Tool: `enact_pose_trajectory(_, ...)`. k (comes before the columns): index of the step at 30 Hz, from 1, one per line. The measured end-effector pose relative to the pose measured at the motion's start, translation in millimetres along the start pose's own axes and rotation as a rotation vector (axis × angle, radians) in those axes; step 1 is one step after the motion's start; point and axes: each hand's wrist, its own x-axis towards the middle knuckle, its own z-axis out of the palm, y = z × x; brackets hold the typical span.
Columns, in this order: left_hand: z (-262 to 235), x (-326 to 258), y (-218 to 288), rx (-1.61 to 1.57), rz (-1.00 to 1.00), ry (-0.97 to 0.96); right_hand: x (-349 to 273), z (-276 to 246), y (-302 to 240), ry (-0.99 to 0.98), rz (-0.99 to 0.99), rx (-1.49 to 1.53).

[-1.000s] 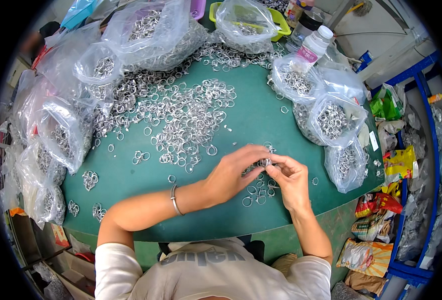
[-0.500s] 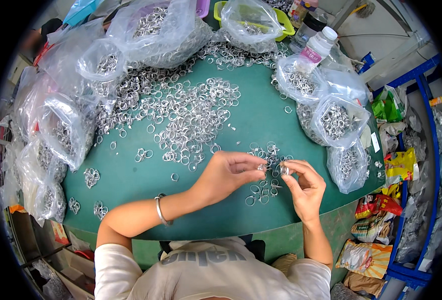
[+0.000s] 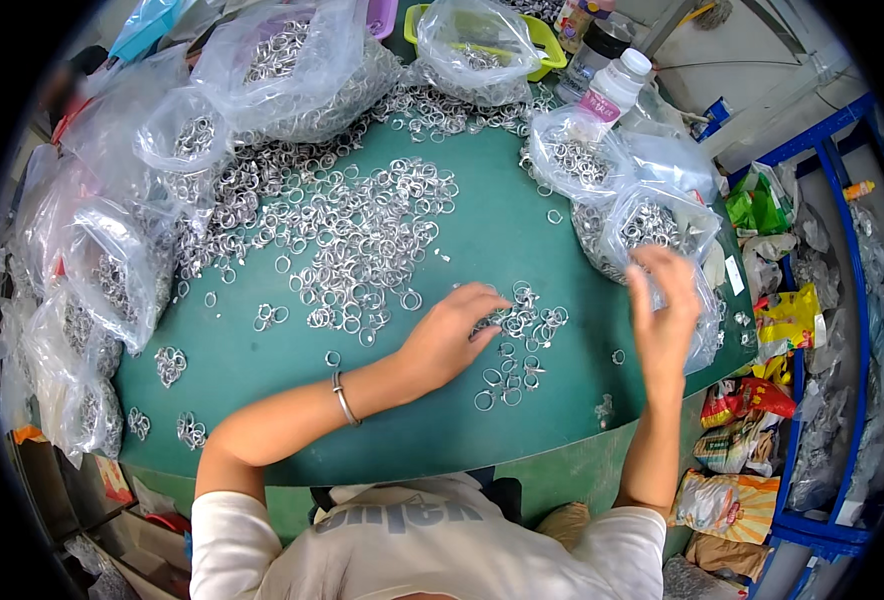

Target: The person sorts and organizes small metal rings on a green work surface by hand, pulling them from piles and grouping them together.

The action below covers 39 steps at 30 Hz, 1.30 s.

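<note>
My left hand (image 3: 456, 334), a metal bangle (image 3: 343, 398) on its wrist, is at a small group of silver-coloured metal rings (image 3: 518, 325) on the green tabletop. Its thumb and fingers are apart, with rings showing between and just beyond their tips. Over at the right, my right hand (image 3: 667, 310) is raised at the mouth of a clear plastic bag (image 3: 707, 237) filled with rings. Its fingers and thumb are spread, a little blurred, and I see nothing held in them. A large loose heap of rings (image 3: 367, 240) lies left of centre.
Clear bags of rings line the left side (image 3: 112, 275) and the back (image 3: 347, 100). A green basket (image 3: 552, 60) and a white bottle (image 3: 617, 88) stand at the back right. Small ring clusters (image 3: 170, 366) lie near the left edge. Blue shelving (image 3: 867, 330) rises beyond the right edge.
My right hand has left the spot beside my left hand and moved right and away to the bag. My left hand has lowered to the small ring group, its fingers parting. The view has shifted slightly.
</note>
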Motion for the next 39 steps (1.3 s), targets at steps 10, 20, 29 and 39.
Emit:
enact_pose_trajectory(10,6.4,-10.6,-6.1,0.189,0.085,-0.078,-47.2,51.0,-0.4,-0.736,-0.029,0.249)
enact_pose_trajectory(20,-17.4,-2.0,-6.3,0.415,0.018,0.044,-29.0,60.6,20.7,-0.39,0.206,0.437)
enact_pose_trajectory(29,-23.5,-3.1,-28.8,0.559,0.072,0.038,15.2,119.6,17.4,-0.33,-0.066,-0.64)
enact_pose_trajectory(39,-47.3,14.6,-36.1,0.573,0.069,0.224,-6.0,80.3,-6.1,-0.338,0.053,0.204)
